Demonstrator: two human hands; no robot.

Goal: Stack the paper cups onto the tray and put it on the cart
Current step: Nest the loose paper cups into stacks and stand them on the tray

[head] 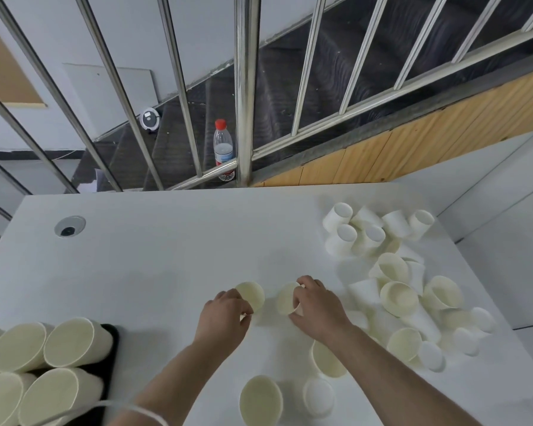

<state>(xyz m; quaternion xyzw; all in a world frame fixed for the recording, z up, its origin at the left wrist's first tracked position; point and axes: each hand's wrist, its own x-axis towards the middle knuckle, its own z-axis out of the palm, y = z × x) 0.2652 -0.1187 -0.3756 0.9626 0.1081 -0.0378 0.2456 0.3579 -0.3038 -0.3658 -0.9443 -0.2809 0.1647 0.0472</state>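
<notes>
Cups on tray (110,342) at 8 o'clock; left hand (225,315), right hand (316,304) each grip cup; nest rims squarely.

Matt paper cups (399,298); smooth matt white table (154,256); glossy metal railing (243,87); wood panelling (413,149).

Beyond the white surface (154,247), a red-capped water bottle (223,149) stands behind the steel railing (244,87) on dark stairs (290,96).

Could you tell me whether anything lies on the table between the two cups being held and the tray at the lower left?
Nothing visible does. The left hand and right hand each hold a cup, and only bare table shows between them and the black tray.
</notes>
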